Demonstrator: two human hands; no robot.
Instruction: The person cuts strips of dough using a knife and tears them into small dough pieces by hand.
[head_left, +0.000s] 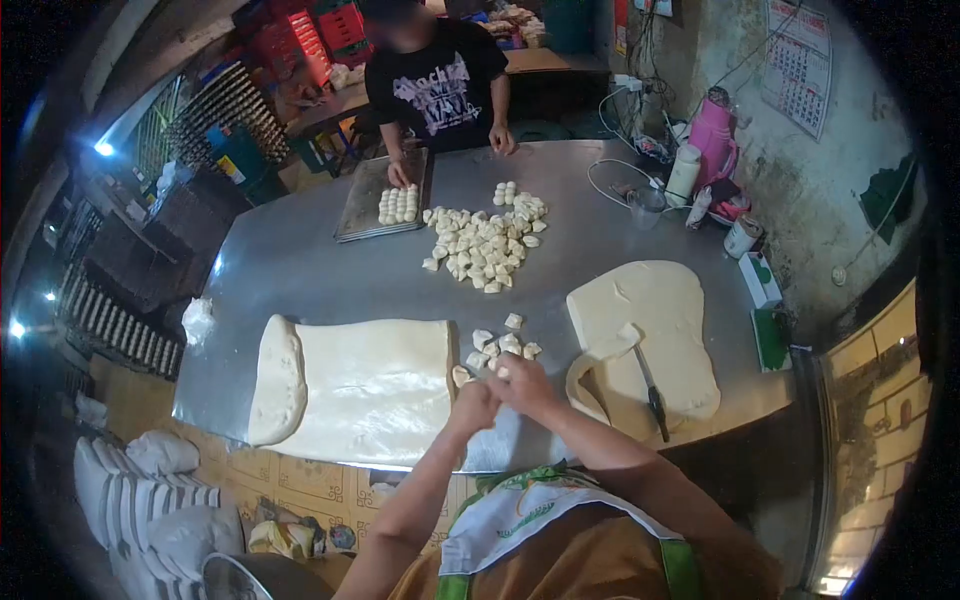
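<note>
My left hand [474, 408] is closed near the right edge of a wide flat dough slab [375, 375]; a small metal tool [482, 374] shows beside its fingers. Close against it, my right hand [524, 385] is curled at a small group of cut dough pieces [482, 340]. What its fingers hold is hidden. Right of my hands lies a second dough sheet [650, 320], with one strip curled at its left side. A dark-handled knife [653, 395] rests on that sheet.
Across the metal table [300, 240], a person in a black shirt [440, 85] touches dough balls [398, 205] on a tray [365, 195]. A large dough pile [480, 245] lies mid-table. A pink thermos [710, 140], a cup [646, 205] and boxes [760, 280] stand at the right.
</note>
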